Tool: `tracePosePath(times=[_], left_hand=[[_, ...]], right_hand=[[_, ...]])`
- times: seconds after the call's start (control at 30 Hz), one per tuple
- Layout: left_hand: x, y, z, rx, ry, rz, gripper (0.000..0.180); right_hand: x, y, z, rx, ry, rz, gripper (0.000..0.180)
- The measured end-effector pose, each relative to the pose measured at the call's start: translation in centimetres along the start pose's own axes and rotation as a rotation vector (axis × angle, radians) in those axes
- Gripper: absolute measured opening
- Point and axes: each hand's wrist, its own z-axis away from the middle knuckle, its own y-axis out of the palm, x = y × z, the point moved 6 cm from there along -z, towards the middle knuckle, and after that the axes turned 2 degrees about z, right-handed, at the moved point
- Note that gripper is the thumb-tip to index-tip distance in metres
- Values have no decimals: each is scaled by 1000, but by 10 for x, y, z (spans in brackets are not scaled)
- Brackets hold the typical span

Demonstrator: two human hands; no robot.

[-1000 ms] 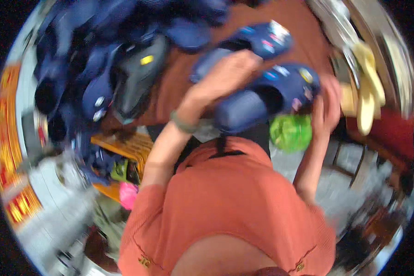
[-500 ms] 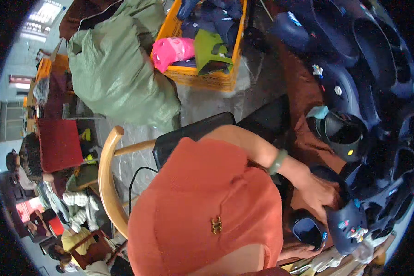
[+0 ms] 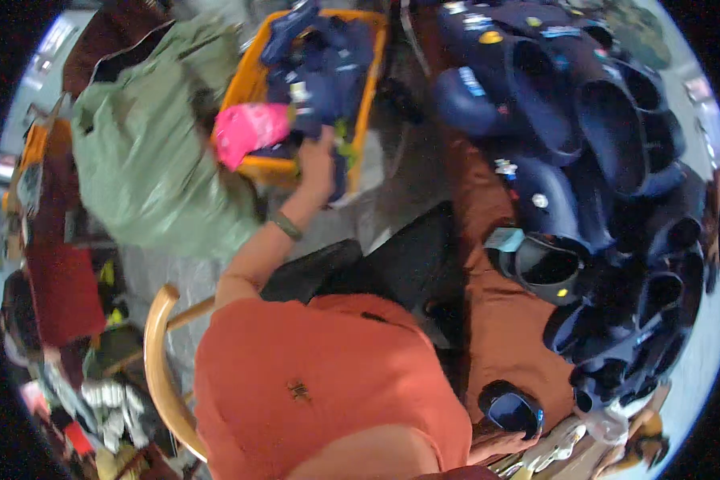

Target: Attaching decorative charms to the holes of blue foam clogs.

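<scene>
— Now, what is changing up there?

— Half a second ago the left hand (image 3: 318, 164) was down among the clogs at lower right; now it is reaching into the orange crate (image 3: 252, 84) at upper centre, fingers closing on a dark blue clog (image 3: 316, 60).

— And the right hand (image 3: 500, 448)?

— Resting beside a glossy, rounded clog (image 3: 510, 410) on the brown table (image 3: 500, 320); its fingers I cannot tell.

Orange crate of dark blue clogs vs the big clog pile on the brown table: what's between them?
Head view: between the orange plastic crate and the pile of dark blue clogs on the brown table lies bare grey floor.
</scene>
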Motion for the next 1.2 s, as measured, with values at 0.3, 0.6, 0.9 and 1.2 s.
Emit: tracePosePath(times=[0.3,0.6,0.9,1.2], left_hand=[[-76,46,-152,178,439,-57,42],[7,116,12,1115,596,-871,44],[94,151,171,1701,630,-1486,58],[159,148,211,1229,1041,-2135,103]], right_hand=[[-6,-11,15,-101,73,-69,49],[-27,-13,14,-120,63,-118,49],[-85,-23,-32,-170,65,73,41],[-83,-28,20,-433,278,275,72]])
